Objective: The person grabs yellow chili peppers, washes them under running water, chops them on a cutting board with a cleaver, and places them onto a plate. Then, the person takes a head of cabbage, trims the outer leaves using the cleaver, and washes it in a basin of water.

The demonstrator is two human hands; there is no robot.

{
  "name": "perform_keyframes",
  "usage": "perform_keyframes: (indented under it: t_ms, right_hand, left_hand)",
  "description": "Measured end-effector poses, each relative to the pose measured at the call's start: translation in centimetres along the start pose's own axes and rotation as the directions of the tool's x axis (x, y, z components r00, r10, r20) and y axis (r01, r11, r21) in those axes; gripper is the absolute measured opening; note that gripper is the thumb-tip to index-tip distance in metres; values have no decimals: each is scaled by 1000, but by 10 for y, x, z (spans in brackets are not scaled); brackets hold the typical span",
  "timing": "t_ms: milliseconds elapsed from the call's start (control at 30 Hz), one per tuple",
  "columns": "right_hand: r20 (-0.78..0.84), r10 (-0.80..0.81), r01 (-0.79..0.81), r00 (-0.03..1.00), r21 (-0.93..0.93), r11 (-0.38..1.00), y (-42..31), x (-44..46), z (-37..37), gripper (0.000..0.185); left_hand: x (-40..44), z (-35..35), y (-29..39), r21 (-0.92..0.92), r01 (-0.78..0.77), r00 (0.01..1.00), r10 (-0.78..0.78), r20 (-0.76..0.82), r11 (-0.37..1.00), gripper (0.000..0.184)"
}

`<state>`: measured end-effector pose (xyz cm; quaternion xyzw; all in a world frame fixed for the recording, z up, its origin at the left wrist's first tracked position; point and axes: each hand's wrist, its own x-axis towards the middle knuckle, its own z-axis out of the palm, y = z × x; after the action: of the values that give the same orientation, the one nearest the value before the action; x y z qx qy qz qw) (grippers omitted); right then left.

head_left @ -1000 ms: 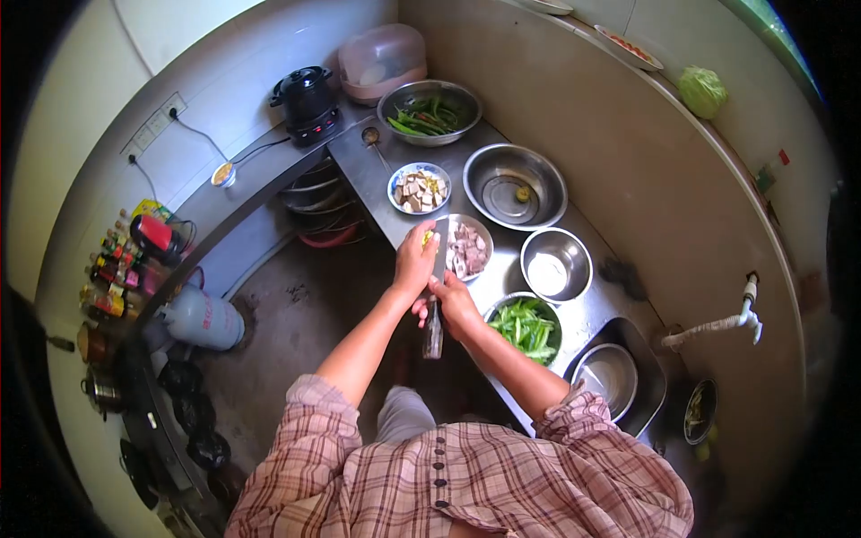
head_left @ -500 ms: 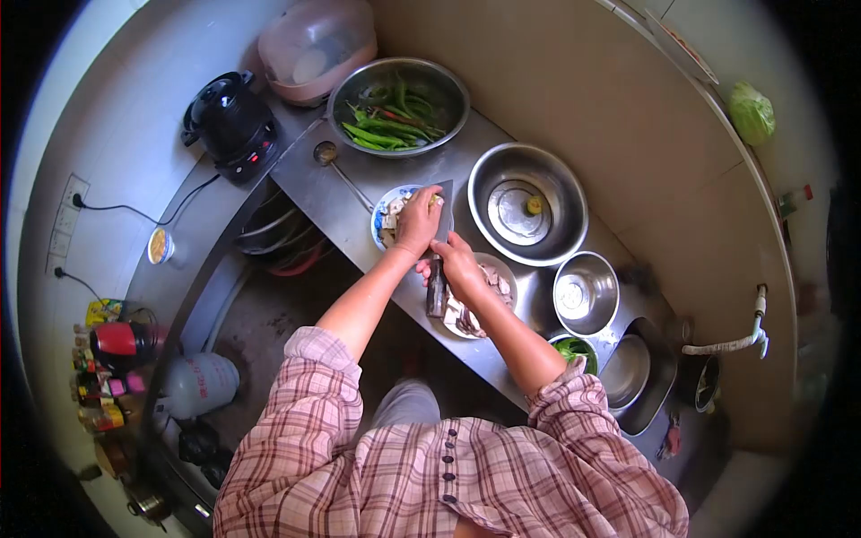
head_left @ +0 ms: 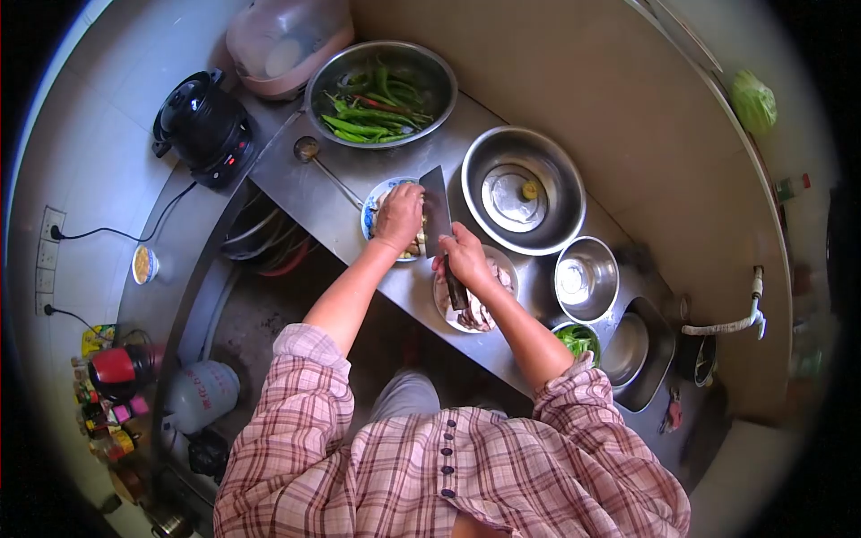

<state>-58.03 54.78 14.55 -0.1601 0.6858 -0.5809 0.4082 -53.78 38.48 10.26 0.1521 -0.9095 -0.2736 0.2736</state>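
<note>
The person's right hand (head_left: 465, 257), which I follow remotely through the head camera, is wrapped around a broad cleaver (head_left: 436, 199) where steel meets dark handle, the blade pointing toward twelve o'clock and the butt toward six. The left hand (head_left: 400, 215), its back turned up to my lens, bends over a blue-and-white bowl (head_left: 367, 217) of pale chunks (head_left: 418, 243) on the cleaver's nine o'clock side; I cannot tell whether its fingers pinch anything or touch the blade.

At about four o'clock from that bowl, on the steel counter (head_left: 318, 206), I see a shallow bowl (head_left: 515, 276) of sliced meat (head_left: 478, 316), partly hidden beneath the right hand and the cleaver's handle. Counting from the right hand, a wide metal basin (head_left: 484, 163) sits at one o'clock with a small yellow lump (head_left: 530, 190) inside, a smaller metal bowl (head_left: 581, 280) at three and cut greens (head_left: 578, 341) at four.

From the left hand, I place a basin (head_left: 435, 72) of long green peppers (head_left: 368, 117) at twelve and a ladle (head_left: 307, 149) at ten, with a black electric cooker (head_left: 202, 125) farther off that way.
</note>
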Motion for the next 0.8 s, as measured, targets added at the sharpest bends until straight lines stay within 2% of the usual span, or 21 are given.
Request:
perform_keyframes:
  t_ms: [100,300,400,533,700,800]
  right_hand:
    - [-43,-72,62,996,-185,981,-13,-10,-5,16]
    - [-106,-118,96,987,-193,977,-12,-15,-6,13]
    - [-129,-180,126,975,-347,929,-11,-22,-8,14]
    - [-146,-159,110,976,-300,948,-21,-39,-11,14]
    - [-186,-88,60,979,-155,986,-28,-56,-20,13]
    - [-64,-16,30,998,215,976,-25,-61,-34,10]
  left_hand:
    - [-2,-2,-6,-9,45,999,-45,17,999,17]
    - [-5,-16,-12,-65,93,992,-97,-75,994,18]
    - [-9,-28,-11,-101,145,982,-155,-103,984,19]
    - [-16,-38,-17,-169,273,937,-302,-174,947,18]
    - [-33,-44,-35,-157,321,901,-352,-254,934,16]
    - [-48,-50,-36,-350,360,847,-460,-267,865,16]
